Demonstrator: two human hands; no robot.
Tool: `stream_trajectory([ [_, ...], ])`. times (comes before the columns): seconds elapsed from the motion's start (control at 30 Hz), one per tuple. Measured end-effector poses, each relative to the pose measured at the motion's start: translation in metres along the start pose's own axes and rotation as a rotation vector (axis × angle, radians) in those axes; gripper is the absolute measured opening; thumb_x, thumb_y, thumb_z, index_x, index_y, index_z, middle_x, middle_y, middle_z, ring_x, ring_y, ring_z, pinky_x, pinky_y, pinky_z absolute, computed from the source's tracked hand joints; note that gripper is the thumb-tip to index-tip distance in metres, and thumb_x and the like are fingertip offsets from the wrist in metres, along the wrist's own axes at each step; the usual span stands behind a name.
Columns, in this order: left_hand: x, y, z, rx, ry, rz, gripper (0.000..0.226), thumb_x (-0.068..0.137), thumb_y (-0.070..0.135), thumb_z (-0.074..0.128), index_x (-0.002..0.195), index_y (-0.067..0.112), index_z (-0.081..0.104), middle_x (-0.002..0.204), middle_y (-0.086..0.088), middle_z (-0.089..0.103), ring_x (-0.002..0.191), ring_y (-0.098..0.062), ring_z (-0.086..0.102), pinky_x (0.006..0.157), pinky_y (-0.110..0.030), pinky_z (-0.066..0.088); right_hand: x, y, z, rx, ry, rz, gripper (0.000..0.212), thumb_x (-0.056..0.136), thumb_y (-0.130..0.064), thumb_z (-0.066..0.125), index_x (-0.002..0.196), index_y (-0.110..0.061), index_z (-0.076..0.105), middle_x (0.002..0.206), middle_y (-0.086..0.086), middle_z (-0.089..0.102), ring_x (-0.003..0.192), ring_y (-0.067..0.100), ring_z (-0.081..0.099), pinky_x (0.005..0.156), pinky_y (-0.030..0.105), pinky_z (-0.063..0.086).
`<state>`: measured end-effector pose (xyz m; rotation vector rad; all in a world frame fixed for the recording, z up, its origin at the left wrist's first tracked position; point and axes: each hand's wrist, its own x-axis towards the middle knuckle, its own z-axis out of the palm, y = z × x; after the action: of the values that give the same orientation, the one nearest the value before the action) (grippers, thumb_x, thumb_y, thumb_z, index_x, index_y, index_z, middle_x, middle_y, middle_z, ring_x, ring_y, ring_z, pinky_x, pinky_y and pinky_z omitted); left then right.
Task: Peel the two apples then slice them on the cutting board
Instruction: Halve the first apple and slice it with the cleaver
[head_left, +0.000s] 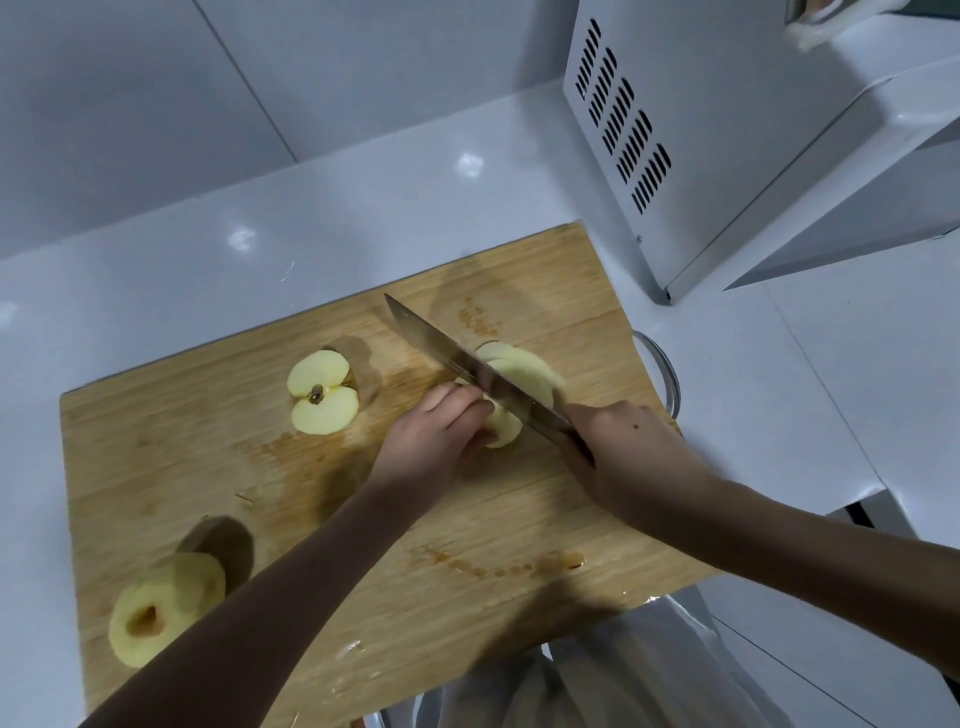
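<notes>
Apple pieces sit in three spots on the wooden cutting board, which fills the middle of the frame and lies on a white counter. Right of centre, a peeled apple half is under the knife. The wide blade runs diagonally from the upper middle of the board down toward the right and stands in the fruit. On the far side of the blade, thin slices lean against one another in a short fanned row.

The left hand comes in from the lower left. Its fingers are curled over the uncut part of the apple half, holding it against the board just beside the blade. The right hand comes in from the right edge of the frame. It is wrapped tightly around the knife handle, which is mostly hidden inside the fist.

Left of the hands, a second half lies alone with its cut face up, the core and seeds showing. At the lower left corner of the board a whole peeled apple rests on its side, its hollow end toward the camera, partly covered by the left forearm. Wet brown juice marks stain the board near the knife tip and along its lower right part.

A glass bowl shows just past the board's right edge. A white appliance with vent slots stands on the counter in the upper right. A clear plastic bag hangs below the board's lower edge.
</notes>
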<state>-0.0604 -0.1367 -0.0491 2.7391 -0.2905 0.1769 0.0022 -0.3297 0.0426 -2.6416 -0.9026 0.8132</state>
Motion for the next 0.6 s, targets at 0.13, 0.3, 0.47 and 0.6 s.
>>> stream_trajectory([
  [0.13,0.001,0.000,0.001,-0.039,0.000,-0.001,0.033,0.085,0.033,0.049,0.098,0.009,0.068,0.102,-0.005,0.066,0.094,-0.016,0.048,0.061,-0.030,0.052,-0.001,-0.004,-0.005,-0.040,-0.019,0.004,0.022,0.100,-0.026,0.034,0.109,-0.016,0.052,0.073,-0.003,0.044,0.067,0.016,0.047,0.058,0.025,0.035],
  [0.3,0.000,-0.001,0.003,-0.029,0.008,-0.001,0.032,0.085,0.033,0.050,0.098,0.009,0.068,0.103,-0.005,0.066,0.094,-0.016,0.048,0.064,-0.030,0.051,0.022,-0.006,0.013,-0.049,-0.079,0.045,0.017,0.098,-0.019,0.040,0.107,-0.012,0.052,0.077,-0.002,0.043,0.072,0.019,0.045,0.062,0.029,0.035],
  [0.47,-0.002,-0.001,0.003,-0.020,0.014,-0.012,0.033,0.084,0.031,0.049,0.099,0.009,0.069,0.103,-0.007,0.067,0.096,-0.017,0.048,0.064,-0.031,0.052,0.032,0.000,0.019,0.051,-0.061,0.097,0.015,0.096,-0.017,0.044,0.106,-0.014,0.054,0.078,-0.003,0.043,0.074,0.019,0.047,0.065,0.027,0.033],
  [0.6,-0.001,-0.001,0.002,-0.053,0.015,-0.003,0.031,0.085,0.030,0.050,0.098,0.009,0.067,0.103,-0.007,0.066,0.097,-0.018,0.049,0.061,-0.033,0.055,0.011,-0.003,0.004,0.056,-0.009,0.053,0.019,0.099,-0.027,0.038,0.101,-0.016,0.053,0.076,-0.002,0.047,0.066,0.016,0.046,0.060,0.026,0.034],
])
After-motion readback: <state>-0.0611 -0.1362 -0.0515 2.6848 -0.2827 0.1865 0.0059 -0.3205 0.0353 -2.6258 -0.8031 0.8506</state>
